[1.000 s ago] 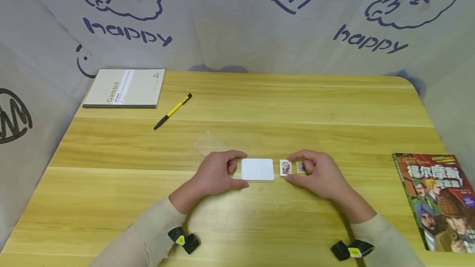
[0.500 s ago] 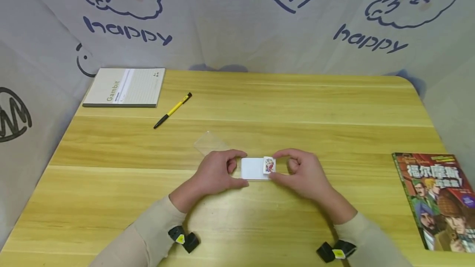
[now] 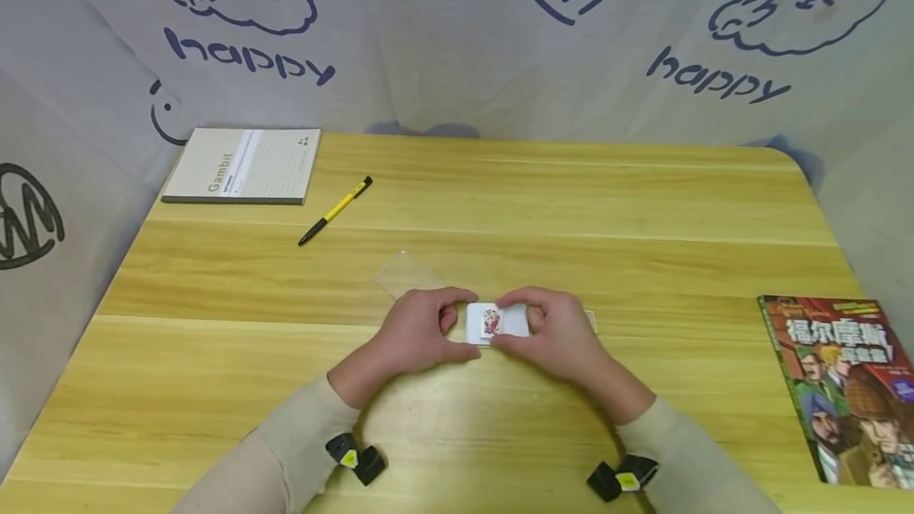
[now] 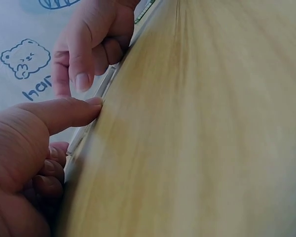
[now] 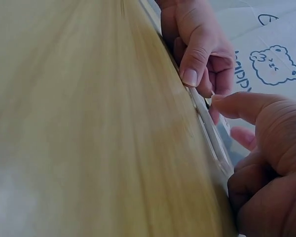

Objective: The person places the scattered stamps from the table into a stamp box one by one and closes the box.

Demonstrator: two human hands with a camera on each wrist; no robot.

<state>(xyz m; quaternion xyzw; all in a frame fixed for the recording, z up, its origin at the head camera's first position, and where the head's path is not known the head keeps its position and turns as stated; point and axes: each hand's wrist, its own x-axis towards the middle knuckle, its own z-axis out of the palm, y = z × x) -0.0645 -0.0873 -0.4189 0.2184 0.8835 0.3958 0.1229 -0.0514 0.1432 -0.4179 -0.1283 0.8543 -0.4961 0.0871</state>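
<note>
My left hand (image 3: 417, 333) grips the left end of a flat white rectangular box (image 3: 512, 321) on the table, thumb at the near edge and index finger at the far edge. Between the thumb and index finger of my right hand (image 3: 560, 335) is a small white card (image 3: 491, 323) with a colourful printed picture. The card overlaps the left half of the white box in the head view. In the left wrist view the left thumb (image 4: 91, 102) presses against the box's thin side. The right wrist view shows the right thumb (image 5: 227, 101) just above the box (image 5: 212, 138).
A clear plastic sheet (image 3: 405, 270) lies behind the left hand. Right of the right hand a small pale-edged piece (image 3: 592, 319) is partly hidden. A yellow and black pen (image 3: 336, 211) and a notebook (image 3: 243, 166) lie at the back left, a comic-style book (image 3: 842, 387) at the right.
My right hand has moved left with the small card, from beside the white box to over its left half. The left hand stays where it was, holding the box.
</note>
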